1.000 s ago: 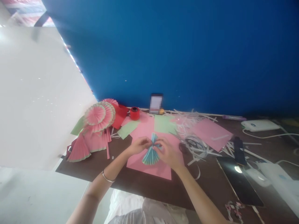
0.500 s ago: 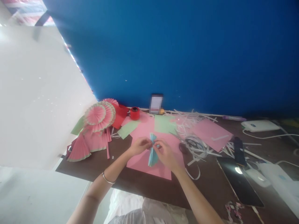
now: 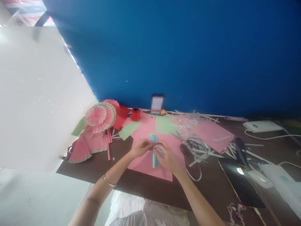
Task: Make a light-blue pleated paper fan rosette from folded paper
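Observation:
A light blue pleated paper fan stands out between my hands, pinched at its middle, with pleats spreading above and below. My left hand grips it from the left with fingers pressed together. From the right, my right hand pinches the same spot and covers part of the lower pleats. Beneath both hands lies a pink paper sheet. Behind them are pale green paper pieces. Scissors rest just right of my right hand, partly among paper strips.
Pink and green paper rosettes are piled at the left, near a red tape roll. White paper strips and a coiled cable lie to the right. A tablet, a white mouse and a white device sit farther right.
My right hand has shifted slightly up and left over the fan's middle. The fan's lower part has swung a little to the right and looks narrower.

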